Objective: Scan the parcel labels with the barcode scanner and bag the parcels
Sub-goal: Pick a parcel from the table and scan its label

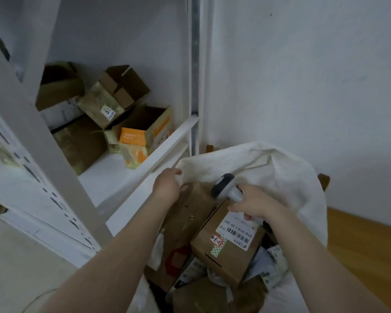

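Note:
A large white bag [280, 177] stands open on the floor, filled with several parcels. My left hand [167, 186] grips the bag's rim at its left side and holds it open. My right hand [255, 203] holds a grey-and-black barcode scanner [226, 186] and also touches the far edge of a brown cardboard parcel [226, 251], which lies on top of the others inside the bag. That parcel carries a white label [237, 229] with a barcode and a red-and-white sticker, facing up.
A white metal shelf unit [174, 136] stands to the left, close to the bag. On it lie several opened cardboard boxes, one with orange print [142, 132]. A white wall is behind and a wooden floor [359, 240] to the right.

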